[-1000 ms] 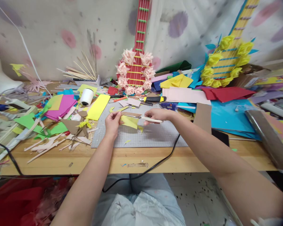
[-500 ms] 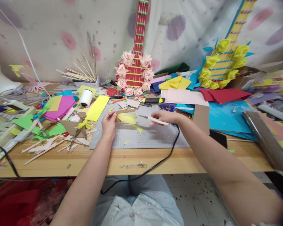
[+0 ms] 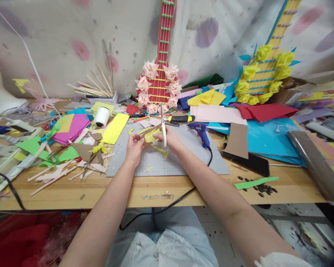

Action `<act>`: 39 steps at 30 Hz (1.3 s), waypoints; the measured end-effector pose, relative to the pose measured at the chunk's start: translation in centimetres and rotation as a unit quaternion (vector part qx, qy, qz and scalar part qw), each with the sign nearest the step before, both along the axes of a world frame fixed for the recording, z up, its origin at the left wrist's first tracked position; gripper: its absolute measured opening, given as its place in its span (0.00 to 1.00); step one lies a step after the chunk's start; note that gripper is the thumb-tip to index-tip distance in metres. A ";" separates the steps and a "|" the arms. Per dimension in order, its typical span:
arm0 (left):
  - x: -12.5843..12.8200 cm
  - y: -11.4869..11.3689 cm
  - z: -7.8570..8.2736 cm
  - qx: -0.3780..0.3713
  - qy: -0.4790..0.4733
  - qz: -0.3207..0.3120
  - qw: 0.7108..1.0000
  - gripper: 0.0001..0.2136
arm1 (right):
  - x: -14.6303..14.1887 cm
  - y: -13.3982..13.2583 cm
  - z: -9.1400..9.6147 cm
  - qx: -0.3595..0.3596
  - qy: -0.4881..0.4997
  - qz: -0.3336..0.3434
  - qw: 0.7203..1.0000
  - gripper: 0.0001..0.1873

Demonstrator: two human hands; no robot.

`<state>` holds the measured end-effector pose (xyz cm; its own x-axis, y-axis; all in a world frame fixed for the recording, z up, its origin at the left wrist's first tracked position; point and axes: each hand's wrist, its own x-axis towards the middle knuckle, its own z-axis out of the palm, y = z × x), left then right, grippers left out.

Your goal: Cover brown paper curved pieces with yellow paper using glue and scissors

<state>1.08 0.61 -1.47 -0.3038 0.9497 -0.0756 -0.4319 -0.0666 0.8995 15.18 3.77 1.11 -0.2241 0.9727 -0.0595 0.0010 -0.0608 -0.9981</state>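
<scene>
In the middle of the frame, the left hand (image 3: 134, 150) has its fingers clamped on the left side of a yellow piece (image 3: 150, 137) and of a brown piece (image 3: 153, 129) lying against it. Just to the right, the right hand (image 3: 169, 138) grips white-handled scissors (image 3: 164, 133), their blades pointing toward the top of the frame; its fingertips also meet the right edge of the yellow piece. How far apart the blades stand is too small to tell. Both hands are above a grey cutting mat (image 3: 195, 163) on the wooden tabletop (image 3: 108, 196), with a yellow scrap (image 3: 163, 151) just below the yellow piece.

Right of centre, a blue glue gun (image 3: 202, 134) lies on the mat, and a yellow-and-black cutter (image 3: 180, 118) is near its upper edge. A white roll (image 3: 101, 116) and a bright yellow sheet (image 3: 116, 128) sit left of centre. At the lower right, a green strip (image 3: 256, 183) lies among small black beads (image 3: 261, 191). A red guitar shape (image 3: 163, 63) with pink flowers stands at top centre; a yellow one (image 3: 260, 81) with yellow flowers leans at the upper right
</scene>
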 end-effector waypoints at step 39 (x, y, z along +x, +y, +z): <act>0.0 -1.2 1.2 -0.080 0.049 -0.171 0.981 0.17 | 1.2 -0.3 -1.0 0.041 0.140 -0.066 0.987 0.20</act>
